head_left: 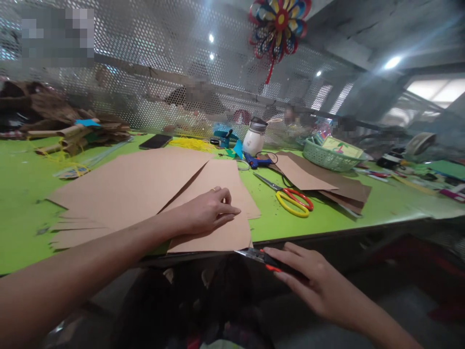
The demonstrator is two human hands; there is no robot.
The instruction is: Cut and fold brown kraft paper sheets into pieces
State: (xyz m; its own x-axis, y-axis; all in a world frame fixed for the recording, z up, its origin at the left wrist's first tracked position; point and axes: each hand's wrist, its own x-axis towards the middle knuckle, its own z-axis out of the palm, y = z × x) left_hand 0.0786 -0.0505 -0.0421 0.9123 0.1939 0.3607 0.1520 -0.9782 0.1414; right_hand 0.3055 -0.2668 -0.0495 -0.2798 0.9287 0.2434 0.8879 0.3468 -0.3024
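Note:
My left hand [207, 211] rests on a tan kraft paper sheet [210, 243] at the table's front edge. Some of its fingers are bent and others reach right across the paper; nothing is held in it. In my right hand [308, 276] is a utility knife [267, 260] with a black and orange-red handle. Its blade points left, close to the sheet's front edge, just off the tabletop; whether it touches the paper I cannot tell. More kraft sheets [127, 186] lie fanned out to the left, partly beneath my forearm.
Scissors [290, 200] with red and yellow handles lie to the right, near a blue glue gun [256, 159] and brown sheets [348, 189]. Behind stand a white bottle [254, 138] and a green basket [327, 154]. A phone [155, 141] and yellow strands [191, 144] are at the back.

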